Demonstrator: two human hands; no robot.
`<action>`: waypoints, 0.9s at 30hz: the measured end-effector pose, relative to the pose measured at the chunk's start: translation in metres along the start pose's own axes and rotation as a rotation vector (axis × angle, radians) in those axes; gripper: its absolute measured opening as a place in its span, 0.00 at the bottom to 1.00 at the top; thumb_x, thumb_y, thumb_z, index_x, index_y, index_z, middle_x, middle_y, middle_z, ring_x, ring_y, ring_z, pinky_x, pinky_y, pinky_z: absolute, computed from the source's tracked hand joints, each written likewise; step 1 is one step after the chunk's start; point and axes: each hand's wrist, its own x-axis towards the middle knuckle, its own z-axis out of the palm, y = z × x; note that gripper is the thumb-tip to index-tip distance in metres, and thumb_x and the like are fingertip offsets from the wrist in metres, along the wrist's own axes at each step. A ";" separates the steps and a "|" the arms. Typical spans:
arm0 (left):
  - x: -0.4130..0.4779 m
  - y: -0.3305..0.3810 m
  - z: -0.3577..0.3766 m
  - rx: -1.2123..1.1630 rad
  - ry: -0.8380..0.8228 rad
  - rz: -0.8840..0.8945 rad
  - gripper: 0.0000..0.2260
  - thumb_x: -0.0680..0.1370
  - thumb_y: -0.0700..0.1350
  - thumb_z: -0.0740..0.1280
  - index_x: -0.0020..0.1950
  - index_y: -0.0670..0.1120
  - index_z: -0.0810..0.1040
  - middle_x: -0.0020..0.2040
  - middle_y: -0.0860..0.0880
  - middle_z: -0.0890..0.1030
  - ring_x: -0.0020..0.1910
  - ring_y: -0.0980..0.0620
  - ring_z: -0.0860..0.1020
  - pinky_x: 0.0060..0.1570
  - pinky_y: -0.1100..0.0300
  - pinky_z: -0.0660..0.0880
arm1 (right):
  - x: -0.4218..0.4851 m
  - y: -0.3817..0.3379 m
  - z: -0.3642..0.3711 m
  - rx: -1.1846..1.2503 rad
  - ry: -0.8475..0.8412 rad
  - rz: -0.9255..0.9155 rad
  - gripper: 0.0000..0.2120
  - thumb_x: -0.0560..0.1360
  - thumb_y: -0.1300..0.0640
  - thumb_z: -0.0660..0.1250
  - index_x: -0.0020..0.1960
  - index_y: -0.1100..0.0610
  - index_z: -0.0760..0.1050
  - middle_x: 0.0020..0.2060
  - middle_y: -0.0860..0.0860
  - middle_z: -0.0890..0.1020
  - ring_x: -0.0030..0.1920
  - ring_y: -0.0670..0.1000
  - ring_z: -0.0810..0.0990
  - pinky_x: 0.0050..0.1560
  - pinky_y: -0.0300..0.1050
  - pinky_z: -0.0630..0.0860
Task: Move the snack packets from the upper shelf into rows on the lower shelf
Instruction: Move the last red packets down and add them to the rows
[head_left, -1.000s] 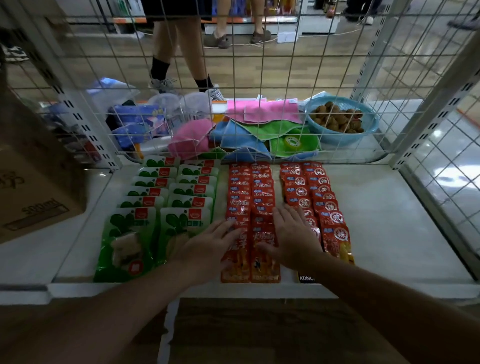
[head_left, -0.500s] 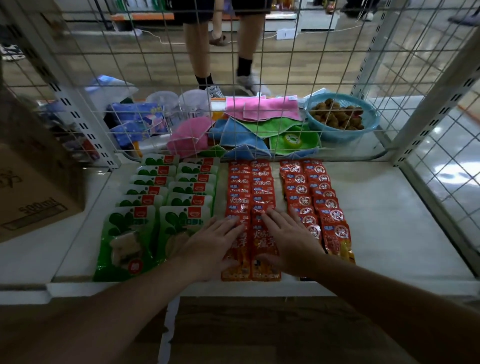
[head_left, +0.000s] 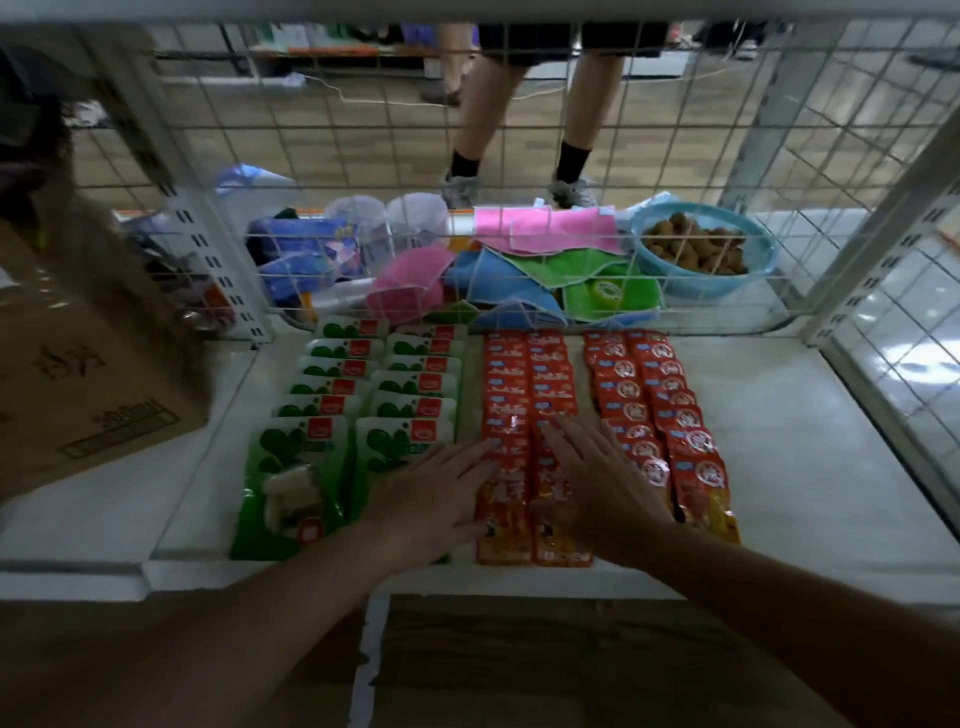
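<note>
Snack packets lie in overlapping rows on the white lower shelf (head_left: 810, 467). Two rows of green packets (head_left: 363, 395) are on the left, two rows of red packets (head_left: 527, 379) in the middle, and two more rows of red packets with round labels (head_left: 654, 395) on the right. My left hand (head_left: 436, 499) lies flat with straight fingers, its fingertips on the left edge of the middle red rows. My right hand (head_left: 597, 478) lies flat on the near packets of the same rows, fingers spread. Neither hand grips anything.
A wire mesh panel (head_left: 363, 156) backs the shelf; behind it are coloured cloths (head_left: 545, 234), a blue basket of brown fruit (head_left: 696, 249) and plastic cups (head_left: 415, 218). A cardboard box (head_left: 78, 374) stands at the left. A person's legs (head_left: 519, 130) stand beyond the mesh.
Both hands have slid a little further up the middle red rows, still flat. The person behind the mesh has walked to the right.
</note>
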 end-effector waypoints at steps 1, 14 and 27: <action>-0.011 -0.007 -0.006 -0.010 0.009 -0.008 0.31 0.82 0.61 0.59 0.81 0.53 0.52 0.82 0.55 0.47 0.80 0.54 0.48 0.76 0.58 0.41 | 0.000 -0.012 -0.001 0.007 -0.009 -0.003 0.43 0.77 0.33 0.61 0.81 0.53 0.47 0.81 0.52 0.51 0.81 0.52 0.47 0.76 0.50 0.39; -0.137 -0.135 -0.024 0.028 0.056 -0.329 0.30 0.81 0.51 0.66 0.80 0.57 0.57 0.81 0.54 0.53 0.77 0.48 0.57 0.71 0.51 0.65 | 0.042 -0.154 0.065 -0.047 -0.063 -0.113 0.29 0.81 0.45 0.61 0.79 0.43 0.54 0.80 0.53 0.55 0.80 0.58 0.51 0.76 0.57 0.63; -0.116 -0.129 0.007 0.155 0.073 -0.261 0.33 0.78 0.53 0.69 0.79 0.60 0.57 0.81 0.53 0.56 0.79 0.43 0.57 0.73 0.42 0.61 | 0.041 -0.158 0.066 -0.050 -0.026 -0.048 0.32 0.82 0.46 0.61 0.81 0.44 0.50 0.80 0.56 0.55 0.80 0.59 0.54 0.75 0.56 0.62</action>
